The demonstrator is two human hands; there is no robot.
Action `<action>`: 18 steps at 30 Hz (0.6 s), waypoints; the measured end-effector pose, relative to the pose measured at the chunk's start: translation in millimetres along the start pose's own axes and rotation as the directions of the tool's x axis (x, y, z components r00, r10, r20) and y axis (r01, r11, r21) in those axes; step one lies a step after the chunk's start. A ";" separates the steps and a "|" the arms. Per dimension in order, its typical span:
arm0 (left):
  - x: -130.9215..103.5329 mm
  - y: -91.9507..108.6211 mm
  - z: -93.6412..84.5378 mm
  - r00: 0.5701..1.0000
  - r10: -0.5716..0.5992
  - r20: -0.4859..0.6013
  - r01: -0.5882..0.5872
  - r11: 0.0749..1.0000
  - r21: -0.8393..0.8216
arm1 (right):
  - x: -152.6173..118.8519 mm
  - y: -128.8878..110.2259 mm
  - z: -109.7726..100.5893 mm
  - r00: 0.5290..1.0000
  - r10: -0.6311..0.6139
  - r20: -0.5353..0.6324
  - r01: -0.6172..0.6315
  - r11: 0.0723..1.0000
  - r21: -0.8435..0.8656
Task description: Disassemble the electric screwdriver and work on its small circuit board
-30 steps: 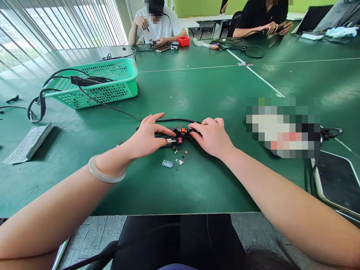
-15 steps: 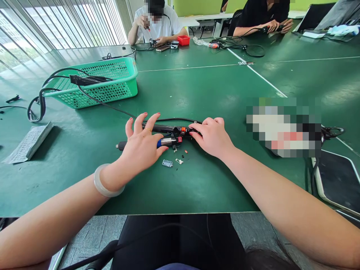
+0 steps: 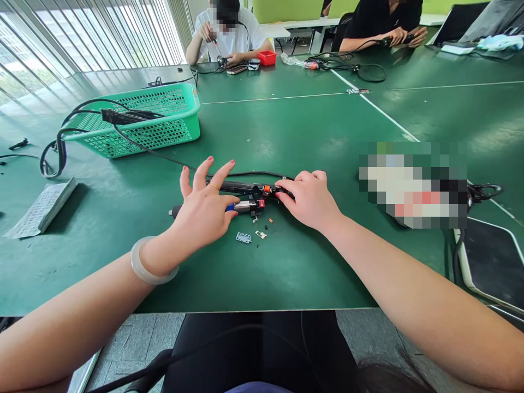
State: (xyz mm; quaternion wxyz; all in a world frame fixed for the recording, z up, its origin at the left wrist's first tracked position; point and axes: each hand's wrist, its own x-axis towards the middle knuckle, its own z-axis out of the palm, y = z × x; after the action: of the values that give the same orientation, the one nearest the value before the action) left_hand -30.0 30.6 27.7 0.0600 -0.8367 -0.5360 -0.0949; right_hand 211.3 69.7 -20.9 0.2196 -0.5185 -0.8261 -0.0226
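A long black bar-shaped device (image 3: 239, 188) with an orange part near its right end lies across the table in front of me. My right hand (image 3: 311, 201) is closed round the black cable (image 3: 285, 191) at that end. Just below the bar lies a pen-shaped tool (image 3: 248, 206) with a silver barrel, a blue band and a dark tail. My left hand (image 3: 202, 210) is over its middle, thumb and index finger on either side of the barrel, the other fingers spread upward. Small loose parts lie below, including a grey-blue plate (image 3: 243, 237) and a pale metal piece (image 3: 261, 234).
A green basket (image 3: 180, 128) with cables stands at the back left. A paper-wrapped block (image 3: 45, 207) is at the left. To the right are a blurred-out object (image 3: 413, 188) and a dark-screened tablet-like device (image 3: 495, 262). Two people work across the table by a red box (image 3: 267, 58).
My left hand has slid a little to the left, with its thumb drawn back along the tool and its fingers spread wider. The tool and my right hand have stayed in place.
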 end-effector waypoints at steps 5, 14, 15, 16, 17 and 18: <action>2.0 -2.2 -5.3 0.989 -0.094 0.116 0.108 0.987 -0.121 | -0.3 -0.8 0.0 1.000 0.004 0.003 -0.004 1.000 -0.001; -2.3 -16.7 -14.6 0.974 -0.176 0.141 0.198 0.967 -0.159 | -0.2 -0.7 -0.6 1.000 0.004 0.010 -0.004 1.000 0.010; -3.2 -19.9 -16.2 0.975 -0.189 0.118 0.205 0.969 -0.140 | -0.3 -0.4 -0.3 1.000 0.002 0.009 -0.002 1.000 0.011; -4.2 -23.5 -17.8 0.973 -0.206 0.101 0.217 0.969 -0.119 | -0.4 -0.2 0.0 1.000 0.001 0.006 -0.001 1.000 0.013; -5.5 -27.2 -19.1 0.970 -0.223 0.092 0.232 0.968 -0.096 | -0.5 0.1 0.3 1.000 0.000 0.003 0.000 1.000 0.014; -7.1 -30.7 -20.1 0.967 -0.237 0.092 0.243 0.967 -0.073 | -0.5 0.3 0.6 1.000 -0.001 -0.002 0.001 1.000 0.017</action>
State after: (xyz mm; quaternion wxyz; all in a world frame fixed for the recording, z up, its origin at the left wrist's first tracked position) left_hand -62.7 33.1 45.6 -0.0091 -0.7706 -0.6310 -0.0891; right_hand 211.6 69.6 -21.7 0.2246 -0.5160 -0.8264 -0.0164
